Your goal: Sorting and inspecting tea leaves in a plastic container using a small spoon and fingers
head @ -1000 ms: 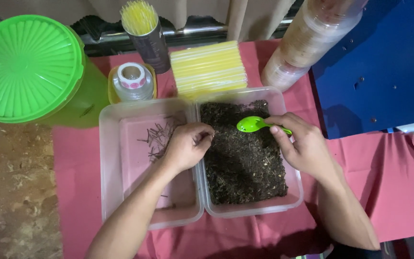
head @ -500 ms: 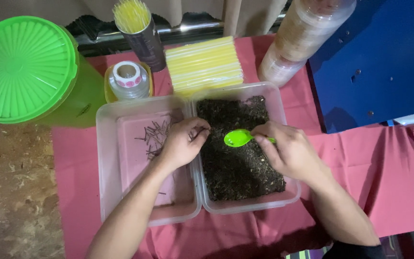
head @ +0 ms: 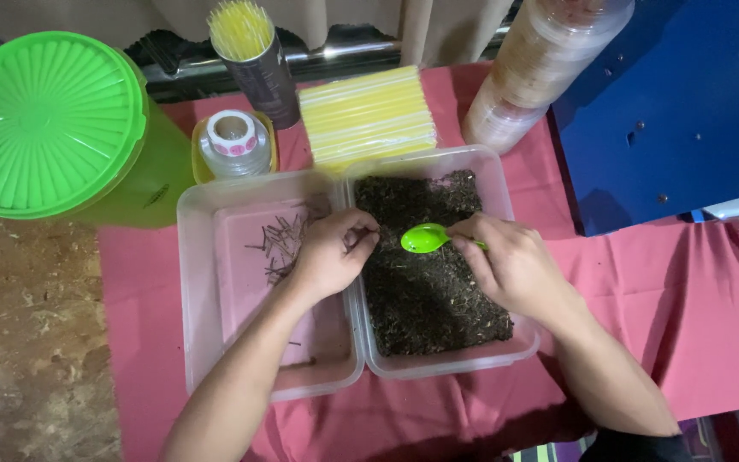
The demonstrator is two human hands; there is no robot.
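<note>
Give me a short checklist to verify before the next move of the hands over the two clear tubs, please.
1. Right hand grips green spoon: ok.
2. Spoon bowl is above the right tub of dark loose material, not outside it: ok.
3. Left hand fingertips pinch something: cannot tell, too small.
4. Left tub holds the small pile of thin twigs only: ok.
5. Both tubs sit flat, side by side, on red cloth: ok.
</note>
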